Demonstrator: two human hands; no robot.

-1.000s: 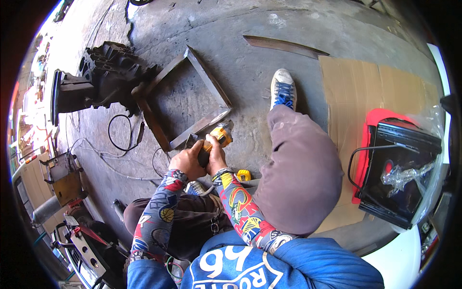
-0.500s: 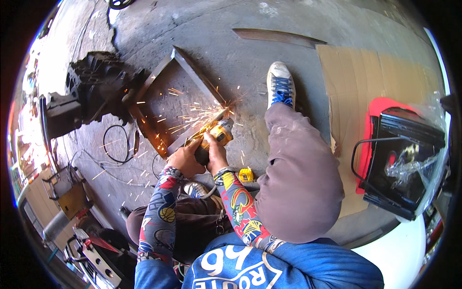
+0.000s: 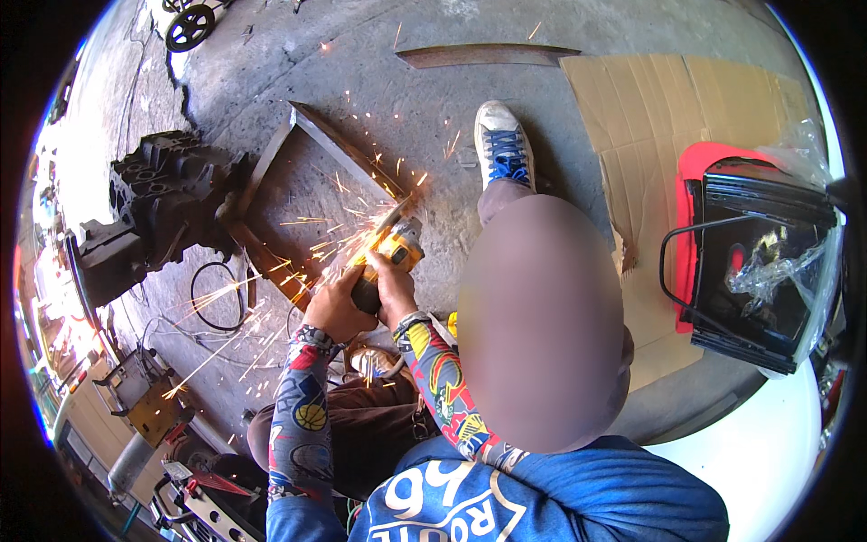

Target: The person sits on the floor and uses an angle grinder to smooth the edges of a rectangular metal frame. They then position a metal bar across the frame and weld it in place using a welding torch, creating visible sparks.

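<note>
A yellow and black angle grinder is held in both of my hands at the centre, against the lower right bar of a square metal frame lying on the concrete floor. Bright orange sparks fly from the contact, mostly down and left. My left hand is closed round the tool's dark body. My right hand grips beside it, higher up on the yellow part. Behind my right forearm a small yellow object is mostly hidden.
A dark engine casting stands left of the frame, with cables below. A loose metal strip lies at the top. My shoe is beside cardboard. A black and red item with plastic wrap lies right; metal equipment sits lower left.
Sparks began after the earliest frame and now spray farther down-left. My hands and the grinder have shifted slightly left in view, as have the frame and strip with the camera's movement.
</note>
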